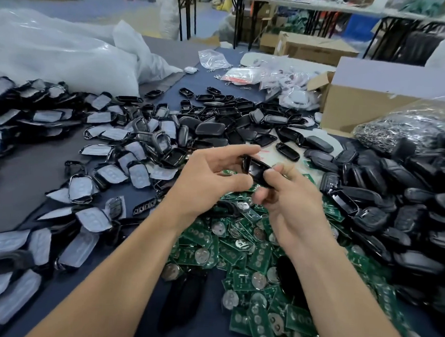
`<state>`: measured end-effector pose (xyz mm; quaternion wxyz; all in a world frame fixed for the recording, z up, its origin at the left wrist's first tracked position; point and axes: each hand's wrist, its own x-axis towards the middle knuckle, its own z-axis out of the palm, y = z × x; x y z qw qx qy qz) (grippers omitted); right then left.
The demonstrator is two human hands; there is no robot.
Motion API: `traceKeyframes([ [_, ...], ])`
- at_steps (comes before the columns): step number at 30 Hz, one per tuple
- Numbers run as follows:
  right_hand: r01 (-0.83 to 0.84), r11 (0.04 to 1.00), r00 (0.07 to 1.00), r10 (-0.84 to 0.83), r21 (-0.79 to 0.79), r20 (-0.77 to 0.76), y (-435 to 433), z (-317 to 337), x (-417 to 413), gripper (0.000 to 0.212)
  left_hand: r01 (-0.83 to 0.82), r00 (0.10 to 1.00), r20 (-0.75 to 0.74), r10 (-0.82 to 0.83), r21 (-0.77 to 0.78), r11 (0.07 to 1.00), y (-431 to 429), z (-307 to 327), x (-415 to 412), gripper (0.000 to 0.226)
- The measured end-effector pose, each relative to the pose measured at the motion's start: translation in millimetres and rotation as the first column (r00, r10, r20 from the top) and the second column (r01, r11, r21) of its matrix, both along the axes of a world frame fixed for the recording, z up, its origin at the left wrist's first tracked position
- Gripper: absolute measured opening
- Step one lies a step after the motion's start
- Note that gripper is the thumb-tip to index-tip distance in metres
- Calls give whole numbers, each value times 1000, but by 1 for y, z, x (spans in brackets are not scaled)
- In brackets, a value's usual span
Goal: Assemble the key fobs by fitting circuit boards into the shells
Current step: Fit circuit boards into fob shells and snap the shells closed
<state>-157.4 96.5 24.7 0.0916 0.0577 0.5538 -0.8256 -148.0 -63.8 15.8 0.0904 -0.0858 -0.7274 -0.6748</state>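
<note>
I pinch one black shell with my left hand and right hand, just above the green boards on the bench, so it cannot wobble when a board goes in.

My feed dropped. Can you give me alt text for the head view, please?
The left hand and right hand together grip one black shell above a heap of green circuit boards on a dark table. Loose black shells lie piled right, film-covered pieces left.
</note>
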Motion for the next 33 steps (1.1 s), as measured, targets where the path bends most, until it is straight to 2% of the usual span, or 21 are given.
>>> traceKeyframes([
  [4,-81,987,992,94,142,-85,6,-2,1,18,52,999,3,-53,168,984,1,2,-1,43],
  [5,-36,972,989,68,231,-133,11,-4,-1,21,66,998,0,-67,197,978,0,3,-1,41],
  [6,45,921,978,39,387,-206,17,-6,-4,20,72,997,-1,-73,209,975,-3,4,-1,42],
  [8,200,677,939,74,709,-336,28,-10,-10,9,39,999,28,-45,209,977,-9,4,-2,45],
  [9,200,565,931,147,801,-335,31,-11,-11,9,1,998,55,-13,208,978,-10,4,-3,46],
  [11,113,422,920,299,900,-255,31,-16,-12,25,-92,992,99,73,207,974,-10,4,-3,42],
  [13,96,294,903,375,951,-207,27,-17,-11,20,-185,978,129,162,196,963,-9,3,-5,35],
  [14,109,261,897,390,959,-209,25,-17,-9,14,-220,971,138,195,198,955,-10,3,-5,34],
  [18,187,294,893,346,937,-287,24,-17,-8,21,-301,949,170,265,243,922,-14,3,-5,39],
  [20,233,319,889,314,919,-335,23,-19,-9,6,-307,948,167,272,242,921,-15,2,-5,37],
  [21,242,304,883,324,921,-339,21,-19,-8,7,-308,948,164,274,237,921,-15,2,-6,34],
  [23,236,251,868,380,939,-320,17,-21,-5,22,-310,947,152,282,209,927,-15,1,-6,30],
  [26,257,208,847,422,944,-323,12,-21,-3,17,-309,948,139,287,173,935,-13,1,-7,28],
  [29,284,249,842,398,926,-365,10,-22,-5,3,-304,950,123,286,158,940,-12,1,-6,29],
  [33,307,342,827,366,888,-427,6,-24,-3,3,-293,955,97,281,146,945,-12,1,-7,28],
])
